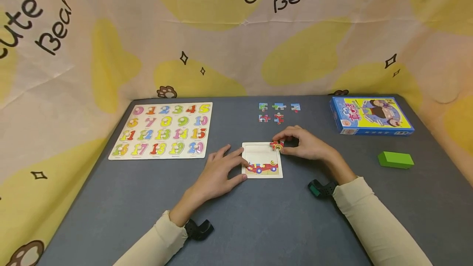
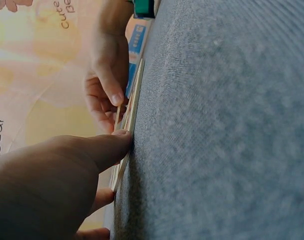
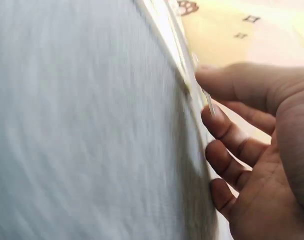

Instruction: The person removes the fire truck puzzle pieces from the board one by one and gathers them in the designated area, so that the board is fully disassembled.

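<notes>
A small square puzzle tray (image 1: 261,175) with a pale rim lies on the table. Joined along its lower part are pieces showing a red vehicle with blue wheels (image 1: 259,169). My left hand (image 1: 221,173) is spread at the tray's left side; its thumb touches the rim, seen in the left wrist view, and a fingertip touches the picture. Between thumb and fingers, my right hand (image 1: 308,145) pinches a red puzzle piece (image 1: 276,146) over the tray's upper right corner. In the right wrist view that piece (image 3: 210,102) shows only as a thin edge.
Several loose puzzle pieces (image 1: 278,106) lie behind the tray. A number board (image 1: 157,159) is at the back left. To the right are a blue and yellow box (image 1: 373,116) and a green block (image 1: 396,160). A patterned curtain (image 1: 221,52) hangs behind the table.
</notes>
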### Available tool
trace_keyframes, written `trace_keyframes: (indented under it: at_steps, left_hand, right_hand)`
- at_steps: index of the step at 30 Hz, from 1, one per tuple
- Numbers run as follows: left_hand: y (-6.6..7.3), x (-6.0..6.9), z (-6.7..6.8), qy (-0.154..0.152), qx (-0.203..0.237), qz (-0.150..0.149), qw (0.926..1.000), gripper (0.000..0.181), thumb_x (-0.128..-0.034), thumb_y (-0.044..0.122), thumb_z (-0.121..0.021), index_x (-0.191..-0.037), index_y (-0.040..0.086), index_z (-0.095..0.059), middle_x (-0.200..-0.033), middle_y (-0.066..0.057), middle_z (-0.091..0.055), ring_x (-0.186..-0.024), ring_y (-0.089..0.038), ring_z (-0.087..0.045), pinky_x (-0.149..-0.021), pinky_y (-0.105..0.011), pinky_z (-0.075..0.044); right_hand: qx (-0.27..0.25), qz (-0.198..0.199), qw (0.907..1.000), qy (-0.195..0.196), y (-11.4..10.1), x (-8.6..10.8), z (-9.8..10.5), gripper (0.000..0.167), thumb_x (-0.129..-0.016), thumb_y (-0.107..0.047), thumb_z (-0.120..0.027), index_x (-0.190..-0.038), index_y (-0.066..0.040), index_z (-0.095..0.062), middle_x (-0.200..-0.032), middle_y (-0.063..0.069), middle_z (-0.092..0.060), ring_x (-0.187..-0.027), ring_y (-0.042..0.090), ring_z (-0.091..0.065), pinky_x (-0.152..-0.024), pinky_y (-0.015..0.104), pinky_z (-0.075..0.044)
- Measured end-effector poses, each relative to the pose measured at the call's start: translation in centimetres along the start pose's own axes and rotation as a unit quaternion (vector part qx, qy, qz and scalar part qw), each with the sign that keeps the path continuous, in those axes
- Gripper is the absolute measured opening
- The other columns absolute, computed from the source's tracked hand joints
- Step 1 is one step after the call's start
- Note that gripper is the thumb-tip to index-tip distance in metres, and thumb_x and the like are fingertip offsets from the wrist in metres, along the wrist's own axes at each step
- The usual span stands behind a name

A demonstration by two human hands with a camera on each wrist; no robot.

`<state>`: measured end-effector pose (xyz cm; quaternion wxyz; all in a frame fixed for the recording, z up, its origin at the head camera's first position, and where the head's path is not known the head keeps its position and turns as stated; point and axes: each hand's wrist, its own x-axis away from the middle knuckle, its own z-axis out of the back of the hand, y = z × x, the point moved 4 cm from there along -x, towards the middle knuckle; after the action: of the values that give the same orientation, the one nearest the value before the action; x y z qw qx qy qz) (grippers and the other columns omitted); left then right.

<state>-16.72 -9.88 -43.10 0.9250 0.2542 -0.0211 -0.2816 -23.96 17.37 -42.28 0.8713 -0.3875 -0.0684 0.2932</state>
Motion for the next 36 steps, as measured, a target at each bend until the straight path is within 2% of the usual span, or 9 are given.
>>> trace_keyframes:
  at_steps: [6,16,23,28,33,36]
  left_hand:
    - [0.0,0.1,0.0,0.002,0.004,-0.005,1.0000,0.024,-0.0932,0.035,-0.074,-0.116,0.030,-0.072,-0.159,-0.004,-0.046,-0.153,-0.042,-0.029,-0.115,-0.060,-0.025]
    - [-0.2,0.2,-0.1,-0.001,0.002,-0.004,1.0000,0.024,-0.0940,0.037,-0.073,-0.117,0.031,-0.072,-0.160,-0.003,-0.045,-0.154,-0.041,-0.028,-0.114,-0.060,-0.025]
    - [-0.1,0.1,-0.1,0.000,0.005,-0.005,1.0000,0.023,-0.0938,0.036,-0.074,-0.117,0.031,-0.072,-0.160,-0.002,-0.045,-0.153,-0.041,-0.028,-0.115,-0.060,-0.024]
    - [-0.2,0.1,-0.2,-0.001,0.002,-0.001,1.0000,0.024,-0.0940,0.036,-0.073,-0.117,0.032,-0.072,-0.161,-0.001,-0.043,-0.154,-0.040,-0.028,-0.115,-0.060,-0.024]
    - [-0.1,0.2,-0.1,-0.002,0.006,-0.003,1.0000,0.024,-0.0938,0.035,-0.073,-0.117,0.031,-0.072,-0.161,-0.002,-0.044,-0.154,-0.040,-0.028,-0.115,-0.061,-0.023]
    - [0.0,0.2,-0.1,-0.003,0.007,-0.004,1.0000,0.024,-0.0939,0.035,-0.073,-0.117,0.030,-0.072,-0.161,-0.003,-0.044,-0.154,-0.041,-0.028,-0.115,-0.061,-0.023]
  right_hand:
    - [0.039,-0.034,0.9980,0.037,2.4,-0.3,2.0,0.035,-0.090,-0.011,-0.077,-0.125,-0.012,-0.072,-0.103,0.007,-0.064,-0.096,0.022,-0.047,-0.086,0.038,-0.037]
    - [0.066,-0.072,0.9938,0.053,4.7,-1.1,4.5,0.038,-0.093,-0.007,-0.072,-0.131,-0.005,-0.067,-0.112,0.018,-0.062,-0.099,0.031,-0.047,-0.088,0.043,-0.035]
    - [0.066,-0.093,0.9922,0.049,5.5,-1.4,5.2,0.038,-0.097,-0.007,-0.066,-0.135,-0.006,-0.064,-0.122,0.021,-0.058,-0.107,0.035,-0.045,-0.091,0.045,-0.032]
    - [0.057,-0.097,0.9921,0.055,5.7,-1.7,5.4,0.037,-0.098,-0.006,-0.064,-0.135,-0.005,-0.063,-0.124,0.022,-0.056,-0.108,0.037,-0.042,-0.090,0.045,-0.028]
    - [0.055,-0.098,0.9914,0.067,5.8,-1.8,5.6,0.039,-0.097,-0.006,-0.064,-0.136,-0.003,-0.062,-0.126,0.024,-0.056,-0.110,0.039,-0.043,-0.093,0.046,-0.029]
    - [0.054,-0.112,0.9893,0.076,6.0,-1.6,5.7,0.041,-0.097,-0.008,-0.065,-0.138,-0.004,-0.061,-0.130,0.024,-0.055,-0.114,0.039,-0.042,-0.095,0.047,-0.031]
